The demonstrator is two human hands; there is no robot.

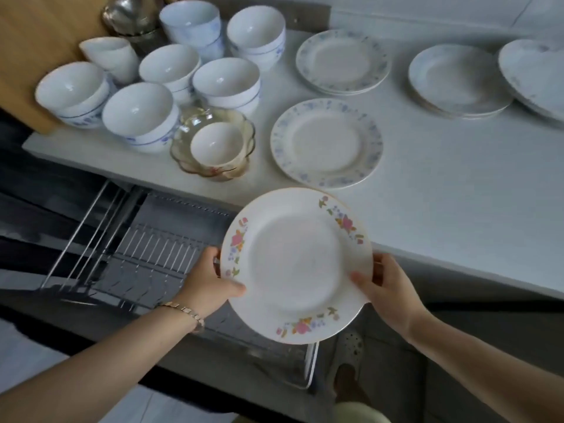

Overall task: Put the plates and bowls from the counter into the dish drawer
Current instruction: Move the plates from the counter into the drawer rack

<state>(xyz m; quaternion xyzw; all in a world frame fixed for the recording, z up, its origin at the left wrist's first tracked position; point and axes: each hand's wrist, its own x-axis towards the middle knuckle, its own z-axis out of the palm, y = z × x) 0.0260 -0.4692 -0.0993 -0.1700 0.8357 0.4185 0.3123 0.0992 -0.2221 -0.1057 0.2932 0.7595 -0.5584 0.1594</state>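
Both forearms are reaching forward from the bottom edge, and the two hands are gripping one pink-flowered plate (294, 264) between them. Left hand (207, 279) is clasping the plate's left rim, thumb lying across its upper face and fingers curling underneath; a bracelet (183, 309) is sitting on that wrist. Right hand (384, 285) is pinching the right rim, thumb pressing on the upper face and fingers wrapping behind the edge. Neither hand is spread wide.

The pink-flowered plate is hanging face up, slightly tilted, clear of every surface. Directly below and to its left, the dish drawer (146, 254) is standing pulled out, its wire rack showing. Just beyond the plate, the counter (442, 193) is running across the view. Just behind the plate, a blue-patterned plate (326, 143) is lying flat on it. Farther behind and to the right, three plate stacks (343, 61) (457, 80) (537, 74) are resting well apart from the held plate. Behind and to its left, a glass bowl (183, 126) is holding a small white bowl (216, 143), and white bowls (137, 112) with blue bands are standing stacked beyond that. Below the plate's right edge, a foot in a perforated shoe (348, 352) is showing on the floor.
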